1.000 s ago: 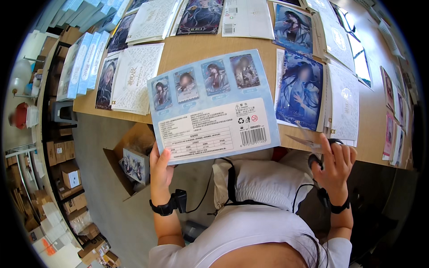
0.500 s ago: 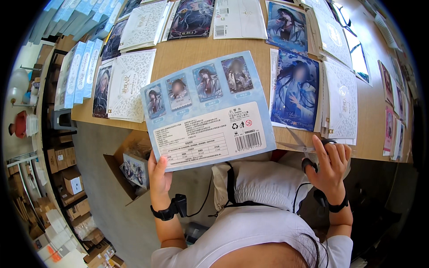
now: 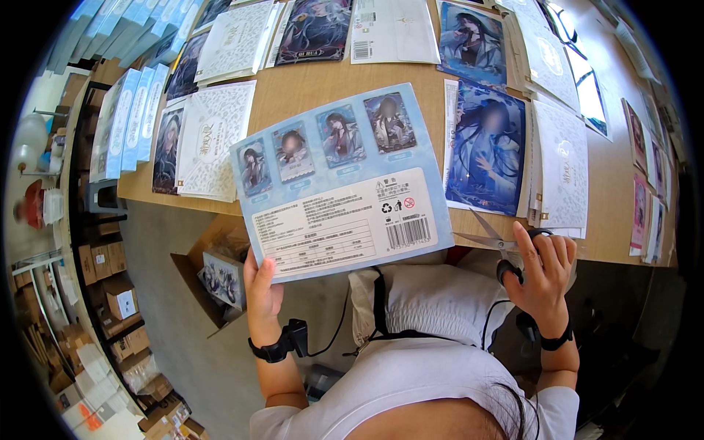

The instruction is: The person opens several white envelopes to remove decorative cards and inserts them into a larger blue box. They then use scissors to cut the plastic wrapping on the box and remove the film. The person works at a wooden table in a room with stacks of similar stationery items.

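My left hand (image 3: 264,286) grips a flat light-blue box (image 3: 345,180) by its lower left corner, the thumb on the face turned up to me. That face carries small character pictures, a white label panel and a barcode. The box is tilted and overlaps the table's front edge. In my right hand (image 3: 543,275) are black-handled scissors (image 3: 490,238), fingers through the loops. Their blades are spread and point left, close to the box's lower right corner; whether they touch it I cannot tell.
Picture cards (image 3: 486,150) and white patterned envelopes (image 3: 561,165) lie in stacks along the wooden table (image 3: 352,84). Light-blue boxes (image 3: 125,121) stand at the left. Below the table an open carton (image 3: 202,282) holds a picture box. Shelves (image 3: 110,293) with cartons line the left side.
Almost nothing differs. The box and both hands keep their places, and the scissors stay spread.
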Demonstrator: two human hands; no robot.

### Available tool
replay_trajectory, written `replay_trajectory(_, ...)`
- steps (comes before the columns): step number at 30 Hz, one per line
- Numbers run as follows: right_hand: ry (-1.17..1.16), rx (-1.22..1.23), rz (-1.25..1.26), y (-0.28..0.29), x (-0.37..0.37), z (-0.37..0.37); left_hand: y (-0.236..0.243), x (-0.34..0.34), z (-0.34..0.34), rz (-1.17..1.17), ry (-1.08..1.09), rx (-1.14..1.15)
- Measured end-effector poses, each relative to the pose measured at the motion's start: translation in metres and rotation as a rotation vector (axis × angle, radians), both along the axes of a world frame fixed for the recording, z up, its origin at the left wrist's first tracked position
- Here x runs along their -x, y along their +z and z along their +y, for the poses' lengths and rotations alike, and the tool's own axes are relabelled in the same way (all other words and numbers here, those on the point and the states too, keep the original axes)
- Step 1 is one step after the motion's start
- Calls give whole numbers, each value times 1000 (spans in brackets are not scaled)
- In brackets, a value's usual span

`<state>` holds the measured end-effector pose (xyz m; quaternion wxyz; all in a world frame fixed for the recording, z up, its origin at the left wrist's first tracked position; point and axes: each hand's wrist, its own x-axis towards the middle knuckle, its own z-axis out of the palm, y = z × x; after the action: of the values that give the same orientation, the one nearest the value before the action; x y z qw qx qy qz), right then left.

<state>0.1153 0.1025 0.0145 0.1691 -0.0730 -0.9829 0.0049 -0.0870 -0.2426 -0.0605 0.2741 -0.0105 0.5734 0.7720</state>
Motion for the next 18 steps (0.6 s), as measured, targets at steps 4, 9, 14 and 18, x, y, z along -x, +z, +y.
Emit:
replay_trajectory(4,14,36,-18,0,2,-2,-1,0,0,0,-2,-14)
replay_trajectory(9,-18,-6,-18,3,0,3,-4,0,-2,42,-21,10)
replay_trajectory(14,-11,31,-41,2,2,0,-2,1,0,62,-26,10)
replay_trajectory(18,0,52,-32,1,5,-1,-1,1,0,48,-34,9)
